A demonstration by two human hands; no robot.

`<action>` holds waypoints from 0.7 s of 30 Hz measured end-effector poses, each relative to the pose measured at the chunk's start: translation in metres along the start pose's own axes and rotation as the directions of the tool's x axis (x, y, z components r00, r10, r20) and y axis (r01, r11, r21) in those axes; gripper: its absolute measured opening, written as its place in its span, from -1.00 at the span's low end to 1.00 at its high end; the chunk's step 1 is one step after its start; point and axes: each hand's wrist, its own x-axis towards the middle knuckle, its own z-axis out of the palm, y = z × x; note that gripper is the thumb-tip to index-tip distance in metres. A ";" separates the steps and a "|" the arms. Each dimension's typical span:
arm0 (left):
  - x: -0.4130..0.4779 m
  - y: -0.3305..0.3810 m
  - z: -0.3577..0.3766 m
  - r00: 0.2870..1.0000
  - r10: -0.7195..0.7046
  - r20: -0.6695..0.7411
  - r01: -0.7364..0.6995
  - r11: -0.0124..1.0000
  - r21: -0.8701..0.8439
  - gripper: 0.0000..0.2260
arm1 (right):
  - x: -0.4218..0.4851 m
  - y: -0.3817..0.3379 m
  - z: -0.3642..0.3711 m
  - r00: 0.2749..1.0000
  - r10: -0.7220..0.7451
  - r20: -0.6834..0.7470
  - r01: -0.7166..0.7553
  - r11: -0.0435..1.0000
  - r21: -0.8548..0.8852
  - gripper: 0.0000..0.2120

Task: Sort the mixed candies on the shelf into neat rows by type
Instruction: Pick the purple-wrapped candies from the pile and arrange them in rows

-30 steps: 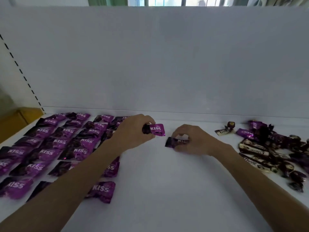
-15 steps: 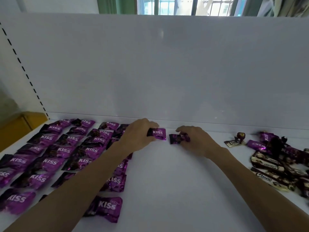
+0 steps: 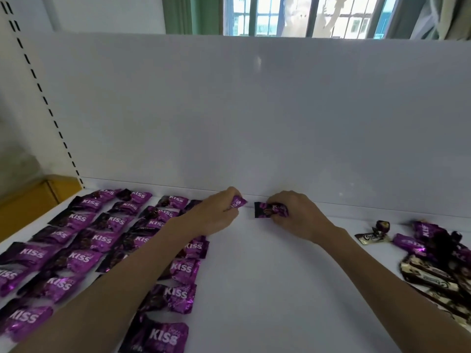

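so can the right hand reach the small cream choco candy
Probably yes: only bare white shelf lies between the right hand and the small cream Choco candy, though its fingers hold a purple foil KISS candy.

Back panel point(image 3: 254, 110): white, plain, faintly glossy, spanning the middle of the frame
Slotted upright point(image 3: 42, 94): white, a row of dark slots running diagonally down the left side
Yellow block point(image 3: 28, 202): lower left, beyond the upright; kind unclear
Window point(image 3: 267, 16): top centre, barred, bright outside
Green curtain point(image 3: 191, 14): just left of the window
Pale curtain point(image 3: 448, 16): top right corner
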 end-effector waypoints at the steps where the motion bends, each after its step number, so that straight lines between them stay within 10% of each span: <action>1: 0.002 -0.001 0.001 1.000 0.007 0.003 -0.007 1.000 0.030 -0.79 | 0.000 0.001 0.001 1.000 0.001 0.000 -0.001 1.000 0.002 -0.75; 7: 0.012 -0.002 0.005 0.997 0.070 0.024 -0.074 0.973 0.217 -0.54 | -0.001 0.002 0.001 0.999 0.036 0.013 -0.036 0.999 -0.026 -0.76; 21: 0.024 -0.013 0.016 0.999 -0.022 -0.028 0.029 0.960 0.279 -0.72 | 0.003 0.016 0.014 0.997 0.061 0.039 -0.061 0.998 0.002 -0.79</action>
